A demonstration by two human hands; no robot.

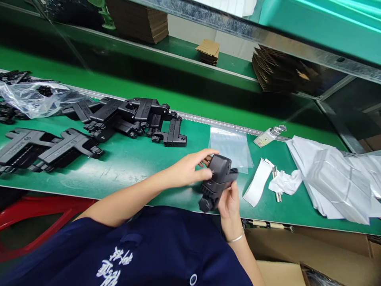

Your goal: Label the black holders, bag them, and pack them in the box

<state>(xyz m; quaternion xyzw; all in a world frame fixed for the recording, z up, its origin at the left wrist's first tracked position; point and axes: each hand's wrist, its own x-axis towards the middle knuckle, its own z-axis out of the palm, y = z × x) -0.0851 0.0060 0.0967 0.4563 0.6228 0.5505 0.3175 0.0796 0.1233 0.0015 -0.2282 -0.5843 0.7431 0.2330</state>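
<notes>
A black plastic device is held between both hands above the green table's front edge. My left hand grips its upper left side, thumb on the front face and fingers behind. My right hand is closed round its lower right side, partly hidden by the device. Just behind it, clear plastic bags lie flat on the table. More black devices lie in a row and in a pile to the left.
To the right are a small bottle, a white paper strip, a crumpled tissue over pens, and wrapped white packs. A metal-edged shelf spans above. Cardboard boxes stand below right; a red chair below left.
</notes>
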